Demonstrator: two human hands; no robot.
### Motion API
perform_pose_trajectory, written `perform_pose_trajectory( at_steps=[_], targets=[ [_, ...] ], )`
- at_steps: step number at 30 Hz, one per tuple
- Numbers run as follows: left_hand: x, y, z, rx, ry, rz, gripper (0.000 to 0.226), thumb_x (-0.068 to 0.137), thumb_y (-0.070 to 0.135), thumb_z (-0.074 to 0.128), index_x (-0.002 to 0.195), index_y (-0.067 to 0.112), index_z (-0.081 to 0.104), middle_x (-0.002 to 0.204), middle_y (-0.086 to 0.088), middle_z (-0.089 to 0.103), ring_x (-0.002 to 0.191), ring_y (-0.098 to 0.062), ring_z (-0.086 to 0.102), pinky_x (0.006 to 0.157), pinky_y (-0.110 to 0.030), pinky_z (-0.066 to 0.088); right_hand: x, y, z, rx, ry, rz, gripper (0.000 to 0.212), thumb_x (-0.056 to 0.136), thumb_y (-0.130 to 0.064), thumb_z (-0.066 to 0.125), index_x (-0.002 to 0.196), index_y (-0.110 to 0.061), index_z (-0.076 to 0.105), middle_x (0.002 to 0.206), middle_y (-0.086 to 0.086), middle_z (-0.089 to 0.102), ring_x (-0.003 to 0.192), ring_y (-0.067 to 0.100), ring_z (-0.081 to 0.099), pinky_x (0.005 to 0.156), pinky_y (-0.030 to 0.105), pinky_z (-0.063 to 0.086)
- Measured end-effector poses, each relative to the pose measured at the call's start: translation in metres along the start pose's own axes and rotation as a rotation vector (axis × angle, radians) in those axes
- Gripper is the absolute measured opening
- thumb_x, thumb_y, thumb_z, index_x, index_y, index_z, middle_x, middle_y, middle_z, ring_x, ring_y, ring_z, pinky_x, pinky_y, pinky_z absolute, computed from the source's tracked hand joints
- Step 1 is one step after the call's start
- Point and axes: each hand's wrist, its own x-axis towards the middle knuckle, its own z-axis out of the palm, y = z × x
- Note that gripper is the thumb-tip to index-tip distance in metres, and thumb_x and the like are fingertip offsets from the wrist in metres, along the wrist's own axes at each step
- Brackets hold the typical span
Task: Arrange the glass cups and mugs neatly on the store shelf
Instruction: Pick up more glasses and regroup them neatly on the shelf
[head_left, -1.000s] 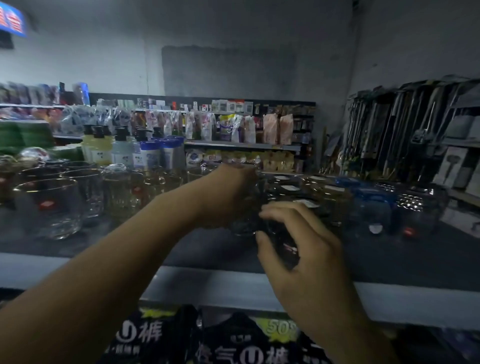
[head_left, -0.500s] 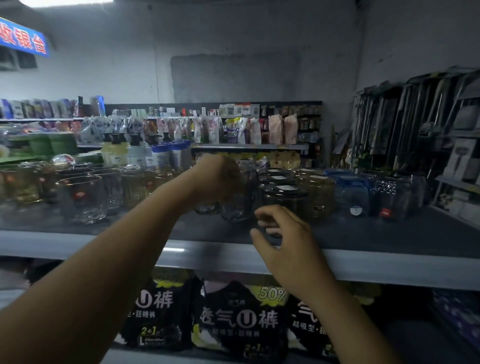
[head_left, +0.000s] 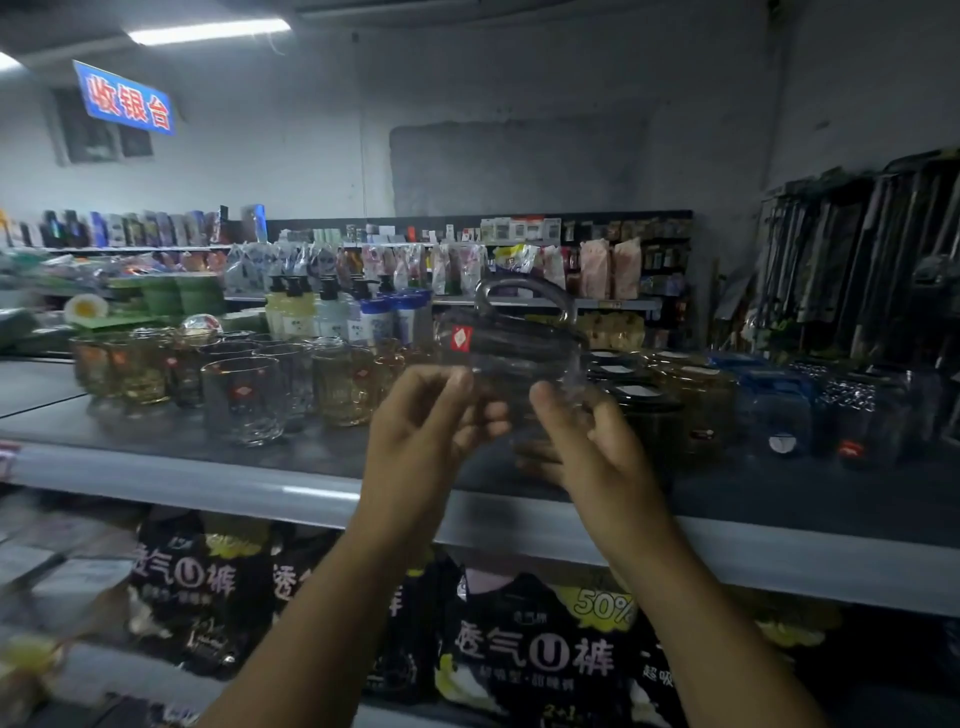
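Note:
A clear glass mug with a red label hangs in the air above the shelf, lying on its side with its handle pointing up. My left hand grips its left end and my right hand grips its right end. On the shelf to the left stand several clear glass cups and amber glasses. Dark lidded jars stand to the right, partly hidden behind my right hand.
Blue and dark containers fill the shelf's right end. Pump bottles stand behind the glasses. Black packets fill the shelf below. Long packaged goods hang at the right. A blue sign hangs on the far wall.
Both hands have lifted a glass mug off the shelf and hold it up between them. My view has tilted upward, showing the ceiling light and sign.

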Motion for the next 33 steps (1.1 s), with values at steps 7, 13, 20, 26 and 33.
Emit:
perform_pose_trajectory(
  at_steps=[7, 13, 20, 26, 33],
  targets=[
    [-0.016, -0.009, -0.005, -0.078, -0.17, -0.171, 0.02, 0.1, 0.016, 0.057, 0.106, -0.003, 0.063, 0.096, -0.024, 0.074, 0.078, -0.035, 0.073, 0.066, -0.032, 0.061, 0.01, -0.022, 0.0, 0.048, 0.165, 0.03, 0.07, 0.07, -0.066, 0.078, 0.12, -0.022, 0.057, 0.109, 0.008, 0.074, 0.087, 0.029, 0.075, 0.069, 0.042, 0.062],
    [0.022, -0.016, -0.036, 0.524, -0.294, -0.137, 0.018, 0.095, 0.031, 0.069, 0.091, 0.013, 0.074, 0.075, 0.001, 0.072, 0.068, -0.018, 0.069, 0.067, -0.034, 0.058, 0.03, -0.053, -0.006, -0.478, 0.293, -0.085, 0.054, 0.079, -0.058, 0.078, 0.109, -0.026, 0.046, 0.093, 0.004, 0.068, 0.058, 0.02, 0.066, 0.043, 0.028, 0.052],
    [0.082, -0.009, -0.064, 1.187, -0.345, 0.45, 0.025, 0.093, 0.037, 0.065, 0.115, 0.025, 0.059, 0.113, 0.006, 0.054, 0.082, -0.011, 0.061, 0.068, -0.036, 0.055, 0.063, -0.075, 0.012, -1.226, 0.209, 0.032, 0.088, 0.076, -0.074, 0.069, 0.13, -0.008, 0.048, 0.107, 0.004, 0.056, 0.083, 0.018, 0.055, 0.056, 0.027, 0.036],
    [0.119, -0.009, -0.052, 1.501, -0.437, 0.306, 0.053, 0.097, 0.045, 0.058, 0.141, 0.021, 0.042, 0.144, -0.001, 0.042, 0.102, -0.026, 0.066, 0.082, -0.048, 0.059, 0.095, -0.062, 0.031, -1.363, 0.161, 0.12, 0.077, 0.075, -0.07, 0.074, 0.109, -0.003, 0.056, 0.085, 0.006, 0.052, 0.065, 0.019, 0.049, 0.048, 0.028, 0.03],
    [0.135, -0.02, -0.061, 1.402, -0.461, 0.287, 0.037, 0.095, 0.045, 0.056, 0.12, 0.019, 0.056, 0.119, -0.002, 0.056, 0.1, -0.031, 0.064, 0.081, -0.049, 0.057, 0.121, -0.048, 0.044, -1.364, 0.077, 0.202, 0.058, 0.081, -0.062, 0.075, 0.095, -0.009, 0.052, 0.102, 0.01, 0.061, 0.062, 0.013, 0.048, 0.053, 0.028, 0.039]
  ],
)
